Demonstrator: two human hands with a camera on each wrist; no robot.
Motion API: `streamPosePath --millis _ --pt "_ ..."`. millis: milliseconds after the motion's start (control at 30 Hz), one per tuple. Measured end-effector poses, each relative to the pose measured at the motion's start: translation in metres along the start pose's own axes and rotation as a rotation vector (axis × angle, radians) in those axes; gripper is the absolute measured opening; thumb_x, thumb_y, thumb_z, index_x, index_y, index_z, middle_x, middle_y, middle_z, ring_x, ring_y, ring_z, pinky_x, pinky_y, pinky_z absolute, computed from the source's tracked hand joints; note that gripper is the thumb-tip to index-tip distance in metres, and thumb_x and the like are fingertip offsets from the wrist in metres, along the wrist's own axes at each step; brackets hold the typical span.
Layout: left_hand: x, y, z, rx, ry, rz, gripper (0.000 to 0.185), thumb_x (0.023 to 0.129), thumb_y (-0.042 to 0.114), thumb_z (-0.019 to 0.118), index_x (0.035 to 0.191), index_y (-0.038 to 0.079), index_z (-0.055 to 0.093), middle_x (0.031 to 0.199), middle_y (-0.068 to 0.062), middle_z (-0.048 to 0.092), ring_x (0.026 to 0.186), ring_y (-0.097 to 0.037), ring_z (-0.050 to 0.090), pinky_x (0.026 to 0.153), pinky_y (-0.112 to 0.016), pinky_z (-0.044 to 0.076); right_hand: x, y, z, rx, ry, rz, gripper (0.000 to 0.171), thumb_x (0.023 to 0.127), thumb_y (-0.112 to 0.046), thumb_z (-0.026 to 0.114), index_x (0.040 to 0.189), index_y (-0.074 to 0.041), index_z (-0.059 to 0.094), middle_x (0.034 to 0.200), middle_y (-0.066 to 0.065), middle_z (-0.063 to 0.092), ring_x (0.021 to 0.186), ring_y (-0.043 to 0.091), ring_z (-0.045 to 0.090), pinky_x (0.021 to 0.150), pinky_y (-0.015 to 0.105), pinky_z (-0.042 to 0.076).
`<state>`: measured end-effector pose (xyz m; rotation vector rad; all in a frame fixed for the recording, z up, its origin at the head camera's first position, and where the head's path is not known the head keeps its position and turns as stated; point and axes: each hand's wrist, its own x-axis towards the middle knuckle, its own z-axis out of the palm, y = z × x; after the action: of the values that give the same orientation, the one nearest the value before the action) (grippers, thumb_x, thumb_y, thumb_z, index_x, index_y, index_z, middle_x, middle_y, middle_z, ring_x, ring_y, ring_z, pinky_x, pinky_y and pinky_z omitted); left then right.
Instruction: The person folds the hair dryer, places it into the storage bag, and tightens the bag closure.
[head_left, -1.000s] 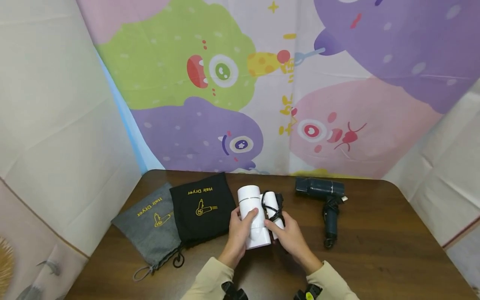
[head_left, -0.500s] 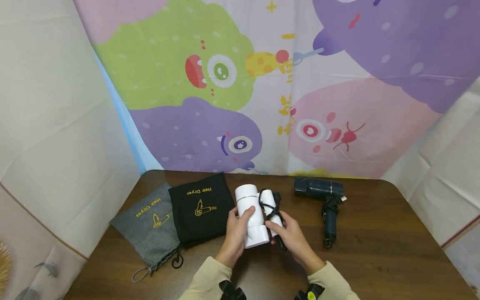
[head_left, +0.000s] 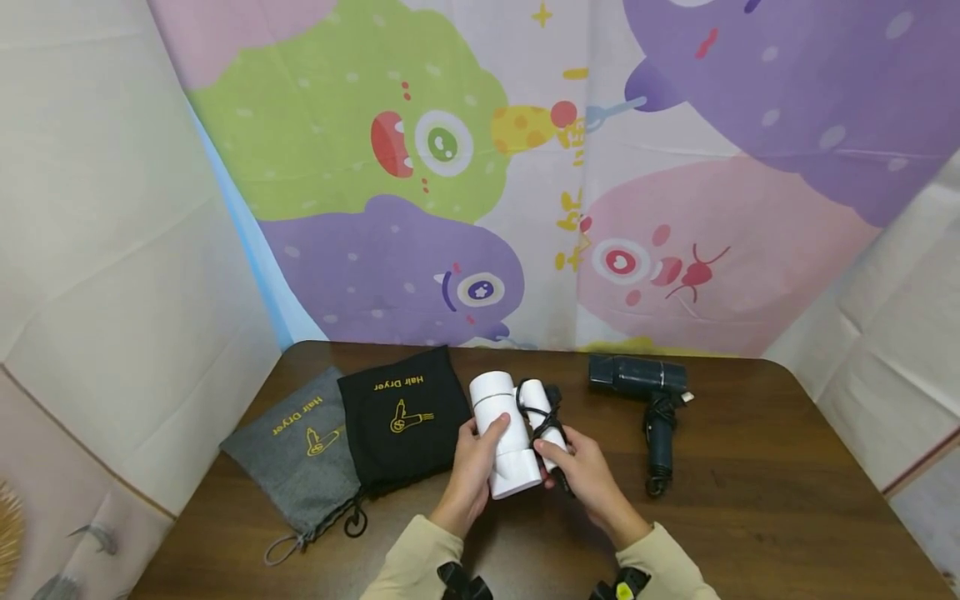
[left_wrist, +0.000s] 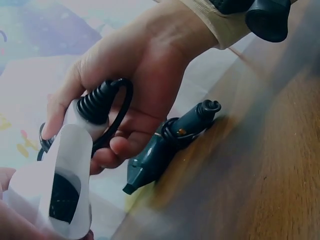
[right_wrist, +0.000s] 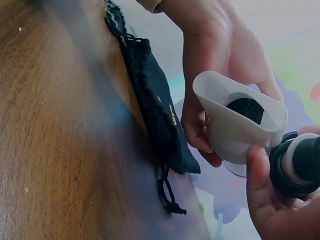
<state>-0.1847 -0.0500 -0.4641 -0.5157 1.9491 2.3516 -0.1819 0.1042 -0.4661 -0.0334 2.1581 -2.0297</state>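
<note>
Both hands are on the white hair dryer (head_left: 508, 433), held just above the tabletop (head_left: 750, 517) around the middle, a bit nearer the person than the bags. It's folded up, handle tucked alongside the barrel, w/ the black cord (head_left: 543, 421) looped around the handle.

Left hand (head_left: 471, 467) has its grip wrapped on the barrel, thumb over the top, fingers underneath. The right wrist cam shows those fingers curled under the nozzle end. Right hand (head_left: 588, 475) is clamped on the folded handle + cord bundle; in the left wrist cam the fingers (left_wrist: 120, 145) curl round the ribbed cord sleeve. So neither grip is apart, both are closed on the dryer.

Step-wise it looks like the dryer's been picked up and is getting squared up in the hands, cord kept tight against the handle. Judging by the layout, the black pouch (head_left: 405, 417) just to the left, printed "Hair Dryer", is the likely spot for it, but that's a guess. Next move would prob need one hand to let go and open the pouch mouth at the drawstring end, while the other keeps dryer + cord pinned together so the loop doesn't unravel.

Other stuff: grey pouch (head_left: 303, 454) further left, partly under the black one, and a dark hair dryer (head_left: 645, 392) on the right, far side.
</note>
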Motion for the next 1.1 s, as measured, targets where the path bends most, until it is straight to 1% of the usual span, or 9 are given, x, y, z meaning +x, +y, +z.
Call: streamPosePath --millis 100,167,333,467,567,633,767,933,1100 --pt "0.001 0.0 -0.001 0.033 -0.015 0.0 0.073 0.091 0.037 0.063 0.14 -0.006 0.031 0.128 -0.024 0.048 0.109 -0.029 0.054 0.089 -0.038 0.045 -0.001 0.0 -0.001 0.026 0.011 -0.001 0.025 0.091 -0.011 0.063 0.107 0.008 0.058 0.066 0.004 0.059 0.055 0.014 0.056 0.052 0.026 0.049" --pt "0.001 0.0 -0.002 0.049 -0.039 0.013 0.072 0.092 0.036 0.063 0.14 -0.008 0.031 0.127 -0.025 0.049 0.108 -0.029 0.055 0.089 -0.038 0.046 -0.001 -0.001 -0.001 0.038 0.02 -0.002 0.024 0.092 -0.01 0.063 0.105 0.009 0.058 0.065 0.004 0.059 0.055 0.014 0.056 0.052 0.025 0.049" --pt "0.004 0.002 -0.008 0.102 -0.123 0.047 0.072 0.094 0.037 0.059 0.14 -0.011 0.031 0.128 -0.027 0.051 0.108 -0.027 0.057 0.089 -0.037 0.049 -0.004 -0.002 -0.002 0.072 0.044 0.0 0.023 0.092 -0.011 0.062 0.101 0.009 0.057 0.064 0.004 0.057 0.054 0.014 0.054 0.051 0.025 0.048" --pt "0.006 0.005 -0.014 0.194 -0.171 0.056 0.073 0.095 0.041 0.058 0.139 -0.012 0.035 0.126 -0.026 0.055 0.107 -0.025 0.059 0.089 -0.039 0.051 -0.004 -0.002 -0.004 0.087 0.054 0.003 0.022 0.092 -0.012 0.062 0.1 0.008 0.057 0.064 0.004 0.057 0.054 0.014 0.054 0.051 0.026 0.048" --pt "0.01 0.007 -0.019 0.265 -0.204 0.064 0.069 0.096 0.042 0.057 0.136 -0.012 0.042 0.122 -0.024 0.059 0.103 -0.023 0.061 0.088 -0.04 0.053 -0.004 -0.002 -0.005 0.087 0.06 0.011 0.023 0.092 -0.012 0.062 0.1 0.008 0.057 0.065 0.004 0.057 0.055 0.015 0.054 0.052 0.026 0.048" --pt "0.012 0.01 -0.022 0.301 -0.222 0.074 0.066 0.097 0.04 0.056 0.135 -0.012 0.044 0.122 -0.024 0.06 0.102 -0.023 0.061 0.088 -0.041 0.054 -0.004 -0.002 -0.005 0.086 0.068 0.021 0.023 0.093 -0.012 0.062 0.102 0.008 0.058 0.065 0.004 0.057 0.055 0.015 0.054 0.052 0.026 0.049" --pt "0.014 0.015 -0.026 0.348 -0.232 0.086 0.064 0.097 0.038 0.057 0.135 -0.012 0.045 0.124 -0.024 0.06 0.1 -0.023 0.062 0.087 -0.043 0.054 -0.005 -0.003 -0.006 0.09 0.077 0.032 0.024 0.093 -0.013 0.062 0.104 0.008 0.057 0.066 0.004 0.057 0.056 0.015 0.054 0.052 0.026 0.049" --pt "0.017 0.019 -0.033 0.401 -0.237 0.115 0.061 0.096 0.036 0.058 0.134 -0.011 0.047 0.122 -0.025 0.062 0.097 -0.025 0.065 0.088 -0.045 0.053 -0.004 -0.003 -0.006 0.096 0.074 0.025 0.023 0.092 -0.014 0.062 0.101 0.008 0.058 0.065 0.005 0.057 0.055 0.015 0.054 0.052 0.026 0.048" --pt "0.022 0.022 -0.044 0.51 -0.235 0.194 0.055 0.094 0.031 0.06 0.13 -0.011 0.052 0.122 -0.025 0.063 0.106 -0.032 0.063 0.093 -0.047 0.05 -0.002 -0.004 -0.006 0.09 0.062 0.022 0.022 0.093 -0.014 0.062 0.099 0.007 0.057 0.065 0.004 0.057 0.054 0.015 0.054 0.052 0.026 0.048"
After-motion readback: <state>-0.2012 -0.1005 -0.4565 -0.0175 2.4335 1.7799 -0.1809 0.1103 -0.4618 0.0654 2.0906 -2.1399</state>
